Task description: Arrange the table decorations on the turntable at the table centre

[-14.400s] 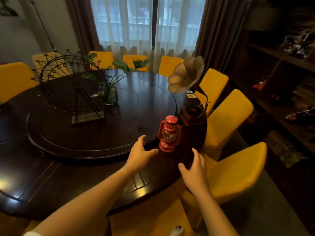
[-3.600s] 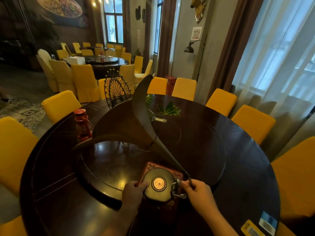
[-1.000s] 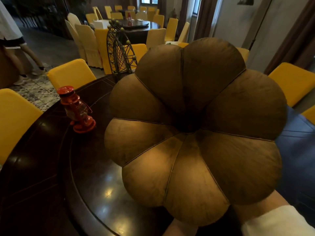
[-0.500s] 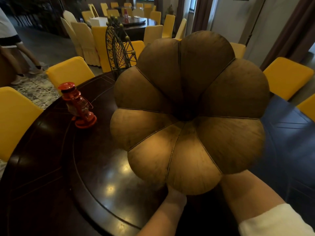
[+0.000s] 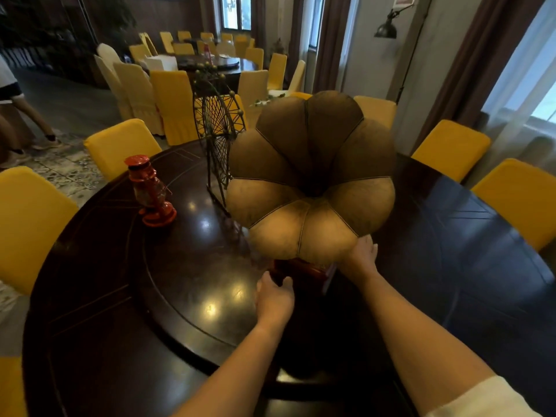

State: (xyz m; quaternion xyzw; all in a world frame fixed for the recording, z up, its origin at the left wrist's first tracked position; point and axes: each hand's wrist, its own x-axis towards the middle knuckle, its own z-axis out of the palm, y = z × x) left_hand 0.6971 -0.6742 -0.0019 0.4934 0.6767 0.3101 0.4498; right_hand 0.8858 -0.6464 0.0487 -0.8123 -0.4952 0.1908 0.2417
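Note:
A gramophone with a big bronze petal horn (image 5: 311,179) and a red-brown base (image 5: 301,270) sits on the dark round turntable (image 5: 186,290), its horn facing me. My left hand (image 5: 275,296) grips the base's near left corner. My right hand (image 5: 361,255) holds the base's right side, just under the horn's rim. A red lantern (image 5: 150,191) stands upright at the turntable's left edge. A black wire Ferris wheel (image 5: 218,130) stands behind the horn to the left. Most of the base is hidden by the horn.
Yellow-covered chairs (image 5: 451,147) ring the dark round table (image 5: 469,266). Green leaves (image 5: 267,99) peek over the horn. Another set table (image 5: 210,63) stands far back. A person's legs (image 5: 21,115) show at the far left.
The gramophone has moved away from me toward the turntable's middle, so the horn looks smaller. Both my hands and the red base have come into view.

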